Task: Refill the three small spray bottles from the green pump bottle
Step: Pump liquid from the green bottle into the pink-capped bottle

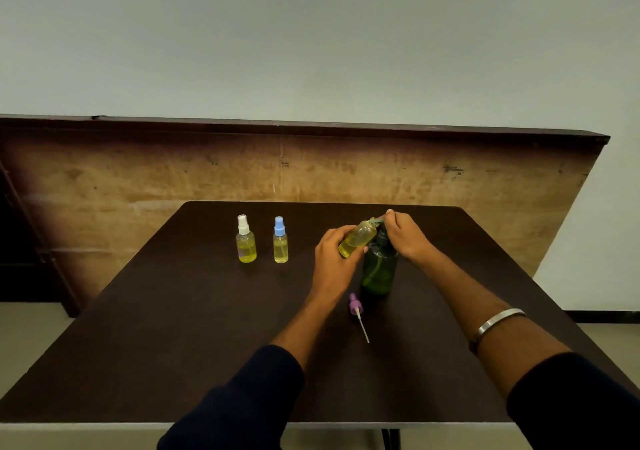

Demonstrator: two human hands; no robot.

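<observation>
My left hand [332, 252] grips an uncapped small spray bottle [358, 237] of yellow liquid, tilted with its mouth up against the pump spout. The green pump bottle [379, 271] stands upright on the dark table [173, 328]. On its pump head lies my right hand [407, 235], fingers curled round the spout. That bottle's purple spray cap [356, 306], with its dip tube, lies on the table in front of the green bottle. Two capped small bottles stand to the left: a white-capped bottle [246, 242] and a blue-capped bottle [280, 242], both holding yellow liquid.
A large wooden board [311, 169] leans behind the table against a pale wall. The table's near edge [242, 425] runs below my forearms. A metal bangle [498, 321] is on my right wrist.
</observation>
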